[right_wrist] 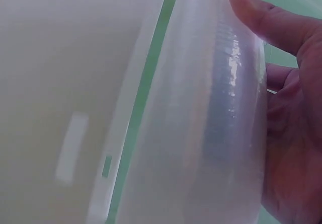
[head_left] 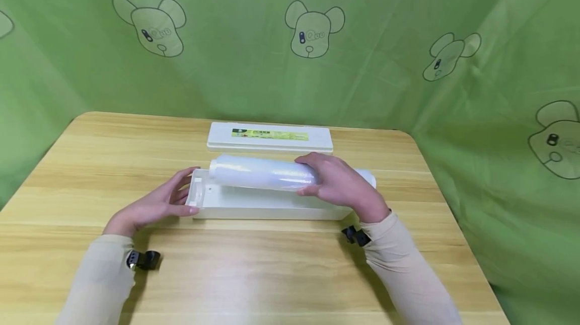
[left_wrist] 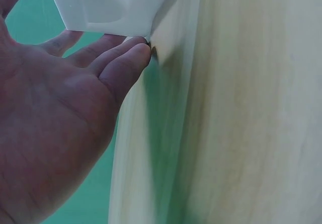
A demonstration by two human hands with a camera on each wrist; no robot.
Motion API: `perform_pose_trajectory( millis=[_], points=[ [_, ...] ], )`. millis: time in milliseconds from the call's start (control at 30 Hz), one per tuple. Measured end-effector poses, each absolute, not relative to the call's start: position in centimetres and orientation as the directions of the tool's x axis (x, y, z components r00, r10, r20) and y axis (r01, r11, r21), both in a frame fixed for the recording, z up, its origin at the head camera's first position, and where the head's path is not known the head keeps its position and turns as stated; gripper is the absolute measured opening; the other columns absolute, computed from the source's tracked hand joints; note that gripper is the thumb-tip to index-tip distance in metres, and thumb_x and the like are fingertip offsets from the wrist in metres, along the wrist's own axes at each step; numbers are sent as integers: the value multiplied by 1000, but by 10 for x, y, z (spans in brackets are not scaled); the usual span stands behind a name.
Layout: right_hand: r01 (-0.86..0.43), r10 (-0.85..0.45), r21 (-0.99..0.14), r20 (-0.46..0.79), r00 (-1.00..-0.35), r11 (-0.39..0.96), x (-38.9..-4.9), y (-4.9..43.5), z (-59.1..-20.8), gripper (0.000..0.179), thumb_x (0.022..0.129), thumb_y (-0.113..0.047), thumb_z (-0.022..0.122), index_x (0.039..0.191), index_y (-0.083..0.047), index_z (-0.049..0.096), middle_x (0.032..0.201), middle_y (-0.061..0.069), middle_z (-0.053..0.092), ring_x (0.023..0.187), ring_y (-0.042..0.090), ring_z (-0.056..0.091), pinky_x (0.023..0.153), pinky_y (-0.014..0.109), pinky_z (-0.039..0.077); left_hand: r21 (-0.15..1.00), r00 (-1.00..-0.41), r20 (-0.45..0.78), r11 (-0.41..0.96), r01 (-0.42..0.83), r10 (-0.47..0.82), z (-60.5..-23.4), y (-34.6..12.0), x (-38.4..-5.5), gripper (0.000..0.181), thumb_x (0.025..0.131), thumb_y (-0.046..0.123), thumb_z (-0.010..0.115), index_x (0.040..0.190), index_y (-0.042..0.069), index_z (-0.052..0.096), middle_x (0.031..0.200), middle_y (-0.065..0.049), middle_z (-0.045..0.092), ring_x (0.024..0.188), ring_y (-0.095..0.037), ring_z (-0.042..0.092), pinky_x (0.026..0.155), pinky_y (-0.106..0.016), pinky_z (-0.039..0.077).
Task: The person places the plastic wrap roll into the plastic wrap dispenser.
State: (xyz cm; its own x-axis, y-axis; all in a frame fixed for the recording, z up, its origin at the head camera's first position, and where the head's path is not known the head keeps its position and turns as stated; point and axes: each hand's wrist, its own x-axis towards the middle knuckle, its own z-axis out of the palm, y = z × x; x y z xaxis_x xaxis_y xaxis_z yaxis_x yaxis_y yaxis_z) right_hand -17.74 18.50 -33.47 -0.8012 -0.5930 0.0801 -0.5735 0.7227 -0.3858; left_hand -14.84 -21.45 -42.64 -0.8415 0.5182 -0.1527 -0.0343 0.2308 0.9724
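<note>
A roll of clear plastic wrap (head_left: 263,171) lies lengthwise over the rear side of a long white open box (head_left: 272,213) in the head view. My right hand (head_left: 342,181) grips the roll right of its middle, thumb on the near side, fingers over the top. The right wrist view shows the shiny wrap (right_wrist: 201,108) beside the box, a green strip between them. At the box's left end, my left hand (head_left: 158,204) holds the end wall, thumb at the front corner and fingers toward the back one. Those fingers reach along the white end (left_wrist: 115,7) in the left wrist view.
Behind the box, a white lid (head_left: 319,139) with a green and yellow label lies on the wooden table (head_left: 254,269). A green curtain (head_left: 244,73) printed with mouse-like heads hangs behind the table and along its sides.
</note>
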Motion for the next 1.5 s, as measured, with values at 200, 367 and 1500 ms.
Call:
perform_pose_trajectory(
  millis=[200,367,1500],
  points=[
    [-612,-625,-350,92,-775,709,-179,174,-335,61,78,-31,84,129,-7,61,122,5,64,111,20,58,95,40,49,974,-838,-159,222,-47,521,-425,-214,-147,101,85,15,76,158,12,5,160,-24,9,143,-43,17,113,-42,24],
    [-597,-619,-359,63,-782,717,-178,169,-335,61,79,-32,83,130,-7,61,124,5,63,114,21,57,98,40,48,976,-835,-155,210,-48,528,-427,-213,-147,101,85,14,76,158,12,5,160,-24,9,143,-43,16,113,-42,24],
    [-579,-644,-413,-25,-764,703,-178,151,-350,63,79,-33,83,130,-5,61,125,7,62,107,19,59,96,35,49,983,-835,-142,176,-55,532,-429,-215,-148,100,85,11,76,157,13,7,159,-22,15,144,-42,15,111,-36,27]
  ],
)
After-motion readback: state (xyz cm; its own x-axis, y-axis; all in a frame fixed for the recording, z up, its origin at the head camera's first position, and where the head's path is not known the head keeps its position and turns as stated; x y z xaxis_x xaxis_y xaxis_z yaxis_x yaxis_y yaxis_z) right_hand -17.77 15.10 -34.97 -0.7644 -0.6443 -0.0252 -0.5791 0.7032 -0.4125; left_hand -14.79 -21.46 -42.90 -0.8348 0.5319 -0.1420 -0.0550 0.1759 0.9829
